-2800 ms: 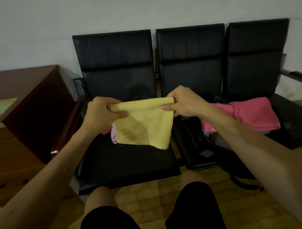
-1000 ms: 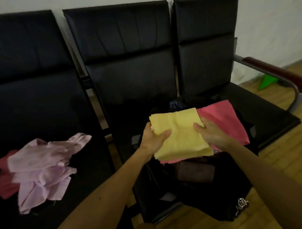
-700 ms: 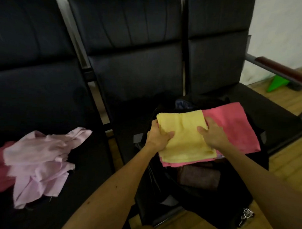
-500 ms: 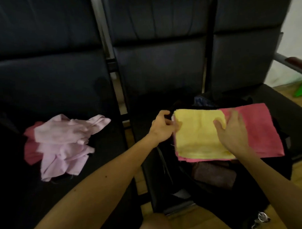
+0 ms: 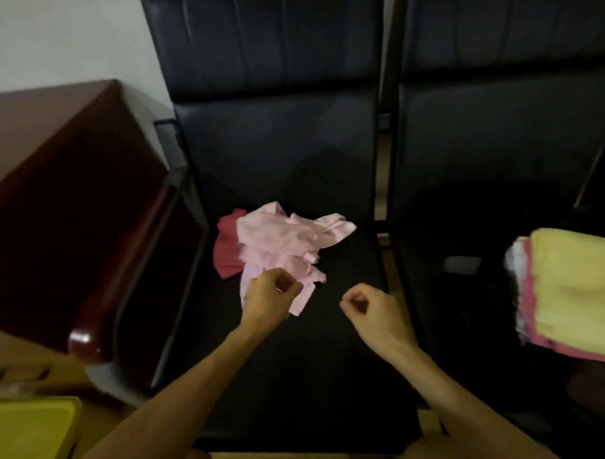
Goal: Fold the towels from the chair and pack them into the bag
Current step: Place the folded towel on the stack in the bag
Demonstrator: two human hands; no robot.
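**Q:** ok so where's the stuff that needs folding?

**A:** The crumpled pale pink cloth towel lies in a heap on the far-left part of the black padded chair seat. A dark pink towel pokes out from under its left side.

**Q:** and the hands?

**A:** Both bare forearms reach in from the near edge. The left hand is over the near edge of the pale pink towel, knuckles up, with the fingers curled in toward the thumb. Can't tell if it's actually pinching cloth or just sitting above it, tbh. The right hand is just right of it over bare seat, apart from the towel. Its fingers are curled in with the thumb tip near the forefinger, and it holds nothing.

**Q:** anything packed?

**A:** On the right edge, a folded yellow towel sits on top of a folded pink towel. Both rest on a black bag on the next seat, and the bag is too dark to make out much.

**Q:** room?

**A:** It's a row of black chairs against a white wall. A reddish-brown wooden cabinet stands on the left, beside the chair's glossy wooden armrest. A yellow flat thing shows in the near-left corner. It's pretty dim overall.
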